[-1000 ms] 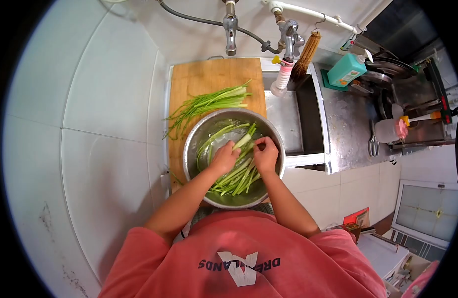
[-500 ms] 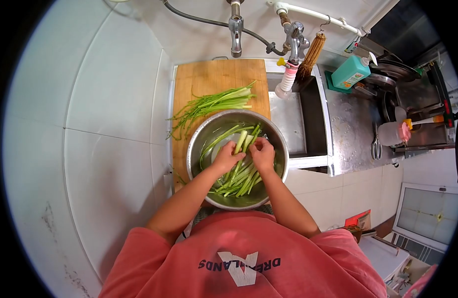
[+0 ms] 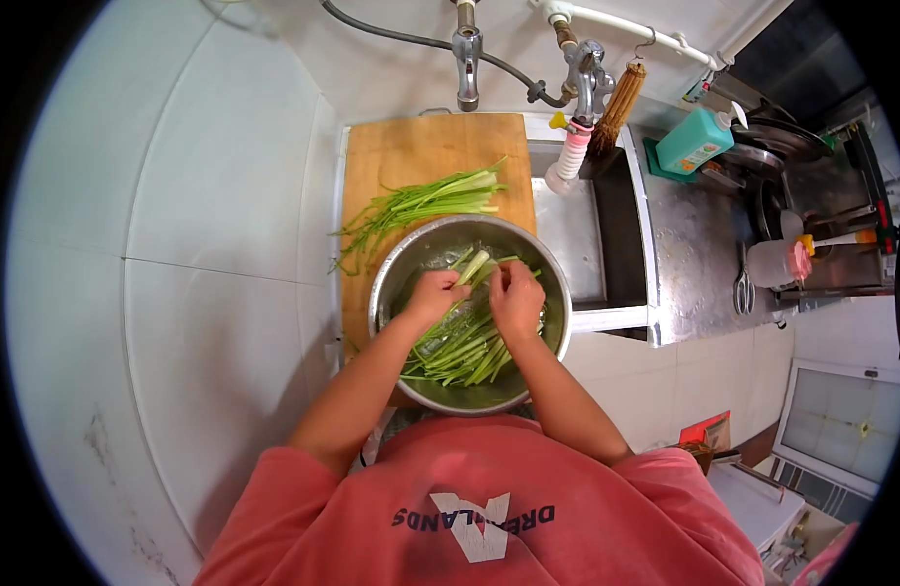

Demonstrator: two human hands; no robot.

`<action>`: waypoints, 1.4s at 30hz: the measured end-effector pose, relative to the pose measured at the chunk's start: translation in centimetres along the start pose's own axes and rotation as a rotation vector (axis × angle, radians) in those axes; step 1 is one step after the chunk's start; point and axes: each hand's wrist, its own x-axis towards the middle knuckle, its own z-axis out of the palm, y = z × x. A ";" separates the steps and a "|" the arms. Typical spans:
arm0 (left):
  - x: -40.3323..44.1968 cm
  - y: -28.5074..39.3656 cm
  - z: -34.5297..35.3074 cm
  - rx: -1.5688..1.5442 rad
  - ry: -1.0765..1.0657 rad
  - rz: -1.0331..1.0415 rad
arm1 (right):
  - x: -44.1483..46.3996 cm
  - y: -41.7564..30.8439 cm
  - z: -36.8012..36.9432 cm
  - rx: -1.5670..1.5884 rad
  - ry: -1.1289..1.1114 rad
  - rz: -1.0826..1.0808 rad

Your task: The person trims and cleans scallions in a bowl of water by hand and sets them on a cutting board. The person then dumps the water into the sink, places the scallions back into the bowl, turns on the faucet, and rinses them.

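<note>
A steel basin (image 3: 380,327) of water holds many green celery stalks (image 3: 460,350), most of them heaped toward my body. Over its left half, my left hand (image 3: 436,297) is closed round a few celery stalks whose pale ends (image 3: 476,265) point up and away. My right hand (image 3: 516,299) is beside it, fingers bent and pinched at the stalks' other side; its fingertips are partly hidden. Behind the basin, a second bunch of celery (image 3: 435,202) lies on the wooden cutting board (image 3: 430,146), thin leafy ends to the left.
A sink (image 3: 579,239) is right of the board, with a faucet ending in a pink-and-white hose (image 3: 571,161) above it. Another tap (image 3: 466,73) hangs over the board. On the steel counter (image 3: 684,244) are a teal pump bottle (image 3: 697,144) and scissors (image 3: 744,288). A tiled wall (image 3: 215,293) borders the left.
My left hand has shifted slightly left and my right hand slightly toward me, so the gap between them is wider. Loose stalks at the basin's left side have moved toward the heap.
</note>
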 end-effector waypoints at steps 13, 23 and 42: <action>-1.4 -0.8 0.5 -0.376 0.060 -0.042 | -0.1 1.0 3.9 1.020 -0.229 0.530; -0.7 -1.8 2.2 -0.154 0.062 -0.044 | 0.6 1.9 6.1 0.342 0.023 0.324; 1.8 -2.0 -1.6 -0.080 -0.072 -0.022 | 1.5 1.4 4.3 0.824 -0.473 0.583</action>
